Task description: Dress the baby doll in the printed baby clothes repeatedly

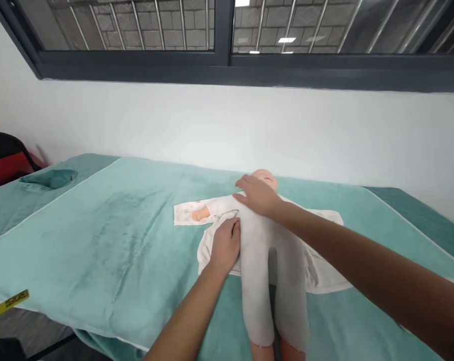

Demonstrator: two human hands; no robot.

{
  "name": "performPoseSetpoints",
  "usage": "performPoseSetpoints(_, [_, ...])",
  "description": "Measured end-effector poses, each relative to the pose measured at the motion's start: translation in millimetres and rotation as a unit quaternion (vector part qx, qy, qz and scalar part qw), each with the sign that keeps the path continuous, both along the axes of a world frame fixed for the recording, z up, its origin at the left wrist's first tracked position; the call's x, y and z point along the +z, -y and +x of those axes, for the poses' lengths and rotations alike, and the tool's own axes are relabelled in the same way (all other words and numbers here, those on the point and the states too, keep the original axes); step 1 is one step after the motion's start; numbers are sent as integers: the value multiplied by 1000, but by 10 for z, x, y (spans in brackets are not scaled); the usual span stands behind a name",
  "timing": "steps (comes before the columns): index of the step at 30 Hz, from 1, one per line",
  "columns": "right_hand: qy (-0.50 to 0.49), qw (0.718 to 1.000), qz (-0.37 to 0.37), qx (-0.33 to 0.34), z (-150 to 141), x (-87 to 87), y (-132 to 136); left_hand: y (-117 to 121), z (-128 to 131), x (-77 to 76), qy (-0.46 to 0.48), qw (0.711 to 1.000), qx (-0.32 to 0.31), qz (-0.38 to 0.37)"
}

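Observation:
A baby doll (265, 177) lies on its back, its head away from me and its feet near the lower edge. White leggings (255, 281) cover its legs and lower body. A white baby top (328, 276) is spread beneath and around the doll, and one doll hand (200, 214) shows at its left sleeve. My left hand (226, 243) is closed at the doll's left-hand side, on the top's cloth; its fingertips are hidden. Across the doll's upper chest, just below the head, lies my right hand (259, 194), open with fingers stretched out, partly covering the chin.
A green blanket (99, 235) covers the table, with a white wall (155, 125) and dark window frame (223, 70) behind. A red and black object (9, 168) stands at the far left. Yellow tape (7, 305) shows by the table's lower left edge.

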State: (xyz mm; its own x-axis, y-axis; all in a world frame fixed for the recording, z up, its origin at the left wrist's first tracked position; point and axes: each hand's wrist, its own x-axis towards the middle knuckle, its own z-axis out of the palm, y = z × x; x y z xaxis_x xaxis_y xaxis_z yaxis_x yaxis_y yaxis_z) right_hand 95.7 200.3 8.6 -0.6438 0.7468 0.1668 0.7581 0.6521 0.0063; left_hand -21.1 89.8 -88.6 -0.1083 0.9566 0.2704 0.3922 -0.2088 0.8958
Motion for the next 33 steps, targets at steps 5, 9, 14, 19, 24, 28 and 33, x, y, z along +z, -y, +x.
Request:
performPoseSetpoints(5, [108, 986, -96, 85, -600, -236, 20, -73, -7, -146, -173, 981, 33, 83])
performPoseSetpoints(9, [84, 988, -108, 68, -618, -221, -45, -147, -124, -124, -322, 939, 62, 99])
performPoseSetpoints(14, [-68, 980, -171, 77, -263, -51, -115, -304, -461, -110, -357, 913, 197, -3])
performPoseSetpoints(19, [-21, 971, -200, 126, -137, -13, -8, -376, -617, -185, -302, 913, 272, -34])
performPoseSetpoints(24, [71, 983, -148, 77, -216, 1, 80, -381, -701, -199, -155, 951, 265, -27])
performPoseSetpoints(28, [133, 983, -114, 52, -270, -14, 85, -384, -776, -183, 19, 963, 268, 6])
performPoseSetpoints(33, [166, 984, -57, 22, -396, -197, 87, -311, -688, -141, 110, 977, 177, 50])
